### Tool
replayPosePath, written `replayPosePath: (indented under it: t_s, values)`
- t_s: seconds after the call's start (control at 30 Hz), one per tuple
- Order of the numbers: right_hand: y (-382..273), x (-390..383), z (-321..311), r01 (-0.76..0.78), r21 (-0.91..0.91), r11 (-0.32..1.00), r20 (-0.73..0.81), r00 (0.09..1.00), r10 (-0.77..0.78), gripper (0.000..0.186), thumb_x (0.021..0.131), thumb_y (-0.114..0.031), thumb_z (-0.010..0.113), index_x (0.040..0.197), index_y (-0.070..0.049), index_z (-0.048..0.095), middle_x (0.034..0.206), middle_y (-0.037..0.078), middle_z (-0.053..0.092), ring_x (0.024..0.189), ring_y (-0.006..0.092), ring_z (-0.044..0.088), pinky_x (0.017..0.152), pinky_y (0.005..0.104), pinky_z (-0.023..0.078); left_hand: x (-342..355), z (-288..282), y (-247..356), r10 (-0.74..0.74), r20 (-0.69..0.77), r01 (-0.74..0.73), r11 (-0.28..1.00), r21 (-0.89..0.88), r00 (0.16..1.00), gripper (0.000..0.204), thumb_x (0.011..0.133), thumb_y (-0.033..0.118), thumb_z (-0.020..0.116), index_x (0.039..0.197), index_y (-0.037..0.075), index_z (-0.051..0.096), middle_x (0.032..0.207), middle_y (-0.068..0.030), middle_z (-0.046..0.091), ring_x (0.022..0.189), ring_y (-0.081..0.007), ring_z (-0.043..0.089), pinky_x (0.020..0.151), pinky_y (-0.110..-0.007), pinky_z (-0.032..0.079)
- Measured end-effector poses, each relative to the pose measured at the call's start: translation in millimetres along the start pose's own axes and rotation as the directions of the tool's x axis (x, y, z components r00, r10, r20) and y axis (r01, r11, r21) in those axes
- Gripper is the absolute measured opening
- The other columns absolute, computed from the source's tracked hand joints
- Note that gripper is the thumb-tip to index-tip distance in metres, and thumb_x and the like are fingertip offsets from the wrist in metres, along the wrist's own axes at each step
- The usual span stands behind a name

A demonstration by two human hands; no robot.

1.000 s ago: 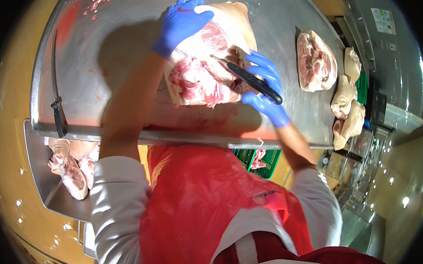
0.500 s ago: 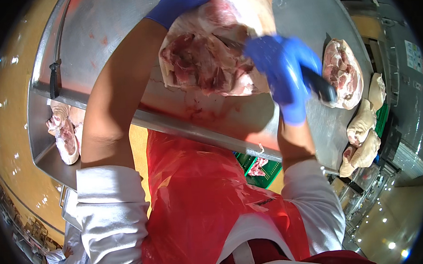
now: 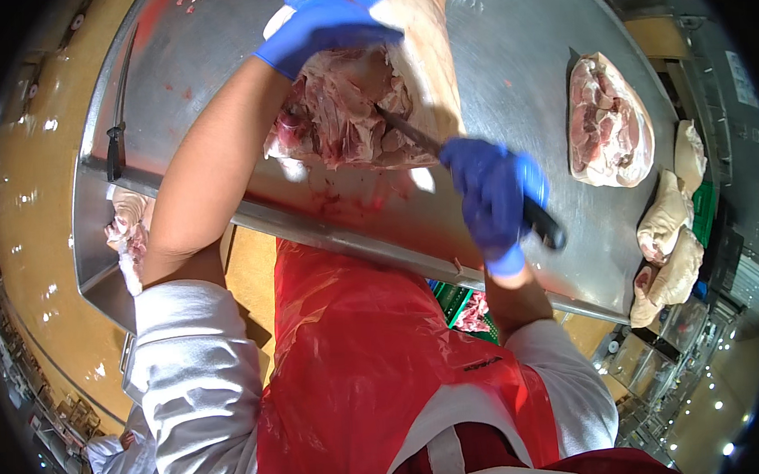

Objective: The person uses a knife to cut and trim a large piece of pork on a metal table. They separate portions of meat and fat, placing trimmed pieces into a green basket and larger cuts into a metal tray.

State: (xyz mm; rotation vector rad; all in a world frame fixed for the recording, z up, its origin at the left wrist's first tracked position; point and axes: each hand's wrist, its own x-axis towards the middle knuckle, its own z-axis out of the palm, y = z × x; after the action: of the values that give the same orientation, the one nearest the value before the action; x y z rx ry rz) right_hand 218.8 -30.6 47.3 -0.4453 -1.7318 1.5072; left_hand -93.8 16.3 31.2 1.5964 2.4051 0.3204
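A large skin-on cut of raw pork (image 3: 347,110) lies on the steel table near its front edge, its pink flesh facing me. My left hand (image 3: 326,32), in a blue glove, rests flat on its upper part with the fingers spread. In my blue-gloved right hand (image 3: 493,188) is a boning knife (image 3: 414,136), held in a closed fist. Its black handle end sticks out below the fist. The narrow blade points up and left, and its tip is in the flesh, partly hidden.
A sharpening steel (image 3: 115,152) with a black handle lies at the table's left edge. Another pork cut (image 3: 611,126) sits to the right, with several pale trotter pieces (image 3: 669,222) beyond. More meat (image 3: 127,220) is in the left side tray. A green crate (image 3: 456,302) holds scraps below the table's front edge.
My left hand has shifted down over the meat, its fingers now showing spread. The pork has turned and moved left. My right hand has drawn the knife toward me, baring more blade.
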Motion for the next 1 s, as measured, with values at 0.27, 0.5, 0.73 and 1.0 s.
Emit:
replayPosePath:
  t_s: [0.27, 0.5, 0.73, 1.0]
  values:
    - [-121, -29, -47, 0.485, 0.103, 0.868, 0.003, 0.873, -0.488, 0.037, 0.103, -0.033, 0.053, 0.074, -0.010, 0.051, 0.077, 0.005, 0.050, 0.068, 0.0253, 0.052, 0.073, 0.0451, 0.048, 76, 2, -71, 0.115, 0.238, -0.098, 0.992, -0.085, 0.964, 0.073, 0.082, 0.053, 0.070, 0.142, 0.013, 0.057, 0.137, -0.0197, 0.061, 0.127, -0.0348, 0.058, 0.109, -0.043, 0.045]
    - [-90, 44, 9, 0.427, 0.201, 0.881, 0.091, 0.888, -0.451, 0.051, 0.098, -0.053, 0.060, 0.075, -0.008, 0.053, 0.063, 0.004, 0.049, 0.051, 0.0217, 0.051, 0.051, 0.0394, 0.048, 67, 10, -57, 0.063, 0.140, -0.052, 0.995, -0.080, 0.988, 0.080, 0.079, 0.050, 0.071, 0.144, 0.007, 0.054, 0.143, -0.0190, 0.059, 0.131, -0.0343, 0.057, 0.110, -0.040, 0.045]
    - [-55, 97, 52, 0.364, 0.309, 0.879, 0.245, 0.863, -0.443, 0.057, 0.098, -0.062, 0.055, 0.078, -0.009, 0.052, 0.061, 0.002, 0.046, 0.047, 0.0195, 0.047, 0.046, 0.0371, 0.044, 104, 19, -91, 0.237, 0.160, -0.221, 0.969, -0.107, 0.958, 0.048, 0.076, 0.041, 0.065, 0.109, 0.007, 0.065, 0.113, -0.0196, 0.068, 0.104, -0.0356, 0.065, 0.090, -0.044, 0.051]
    - [-40, 125, 56, 0.318, 0.376, 0.870, 0.305, 0.845, -0.440, 0.050, 0.097, -0.055, 0.062, 0.080, -0.008, 0.057, 0.069, 0.004, 0.054, 0.052, 0.0210, 0.052, 0.047, 0.0352, 0.045, 118, 24, -103, 0.336, 0.124, -0.328, 0.941, -0.083, 0.934, 0.037, 0.075, 0.036, 0.060, 0.094, 0.007, 0.070, 0.099, -0.0219, 0.071, 0.097, -0.0395, 0.067, 0.084, -0.047, 0.053]
